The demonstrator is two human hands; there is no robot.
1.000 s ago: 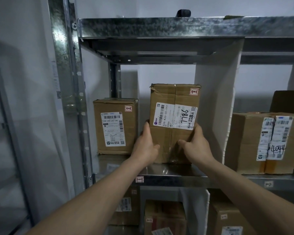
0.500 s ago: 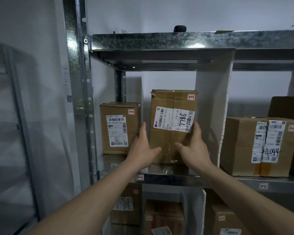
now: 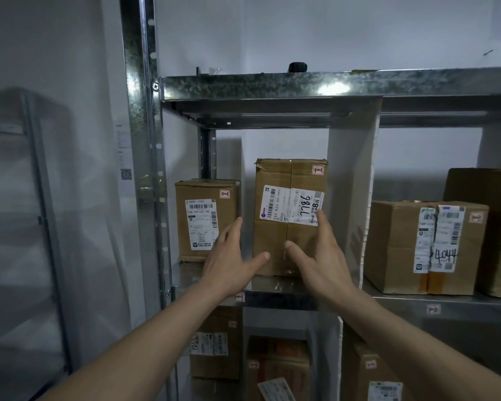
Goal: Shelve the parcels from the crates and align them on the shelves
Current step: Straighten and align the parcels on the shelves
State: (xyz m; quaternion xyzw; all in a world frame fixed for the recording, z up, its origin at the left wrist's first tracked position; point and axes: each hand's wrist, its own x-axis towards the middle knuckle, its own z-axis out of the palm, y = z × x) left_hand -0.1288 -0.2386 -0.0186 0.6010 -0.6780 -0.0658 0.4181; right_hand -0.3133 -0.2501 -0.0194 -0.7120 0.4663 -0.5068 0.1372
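A tall brown parcel (image 3: 287, 244) with a white label marked 7786 stands upright on the metal shelf (image 3: 278, 287), between a smaller labelled parcel (image 3: 197, 192) on its left and a white divider (image 3: 350, 198) on its right. My left hand (image 3: 229, 261) hovers with spread straight fingers in front of the gap between the two parcels, holding nothing. My right hand (image 3: 318, 256) is also spread flat in front of the tall parcel's lower right; I cannot tell whether its fingertips still touch the box.
Right of the divider sit a wide parcel marked 4044 (image 3: 399, 247) and a darker box (image 3: 486, 227). The lower shelf holds several more parcels (image 3: 217, 342). A steel upright (image 3: 139, 140) frames the left side; an upper shelf (image 3: 301, 85) runs overhead.
Both hands have let go of the tall parcel's sides and drawn back with fingers spread. The parcel now stands alone on the shelf. The view has tilted up and pulled back.
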